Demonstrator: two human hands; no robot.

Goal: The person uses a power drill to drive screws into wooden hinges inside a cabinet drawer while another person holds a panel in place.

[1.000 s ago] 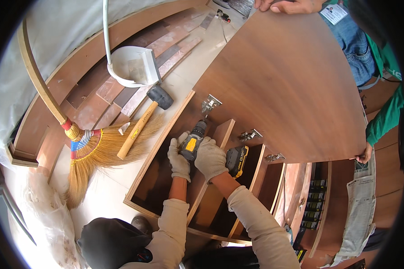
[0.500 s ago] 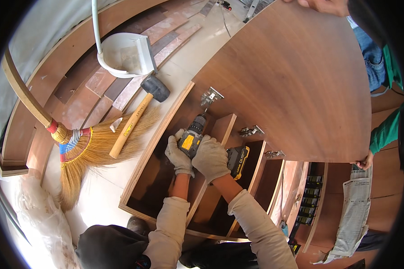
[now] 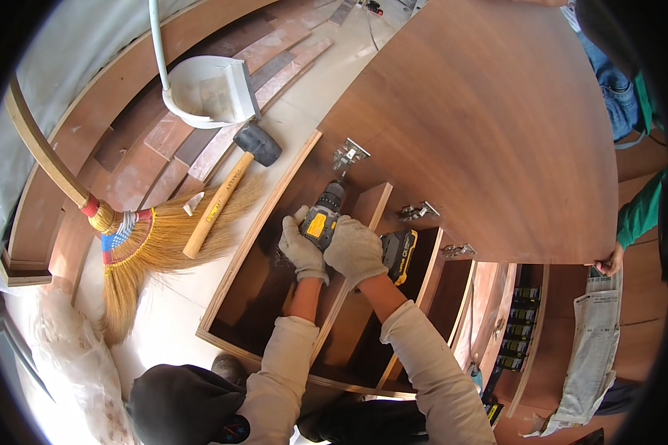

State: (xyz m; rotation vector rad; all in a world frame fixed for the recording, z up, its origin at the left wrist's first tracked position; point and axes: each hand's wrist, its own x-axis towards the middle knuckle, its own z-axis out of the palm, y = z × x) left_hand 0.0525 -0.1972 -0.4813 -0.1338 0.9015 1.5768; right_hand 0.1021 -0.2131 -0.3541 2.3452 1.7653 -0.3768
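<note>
Both gloved hands are closed on a cordless drill (image 3: 321, 225) with a yellow label and black chuck. My left hand (image 3: 302, 248) steadies the drill body from the left side. Around the grip is my right hand (image 3: 355, 252), with the black-and-yellow battery (image 3: 399, 256) sticking out beside it. The bit points at the uppermost metal hinge (image 3: 350, 154), which joins a wide brown door panel (image 3: 482, 126) to a wooden cabinet (image 3: 226, 304); I cannot tell whether it touches a screw. Two more hinges (image 3: 418, 211) (image 3: 458, 251) sit lower along the panel.
A co-worker's hand (image 3: 610, 261) in a green sleeve holds the panel's lower right corner; another hand is at its top edge. Left of the cabinet lie a rubber mallet (image 3: 223, 200), a straw broom (image 3: 126, 245) and a white dustpan (image 3: 209, 89). Wooden strips (image 3: 163, 141) cover floor behind.
The drill and both hands stay at the uppermost hinge, shifted slightly to the right in view. The panel's lower edge appears slightly higher. Little else differs.
</note>
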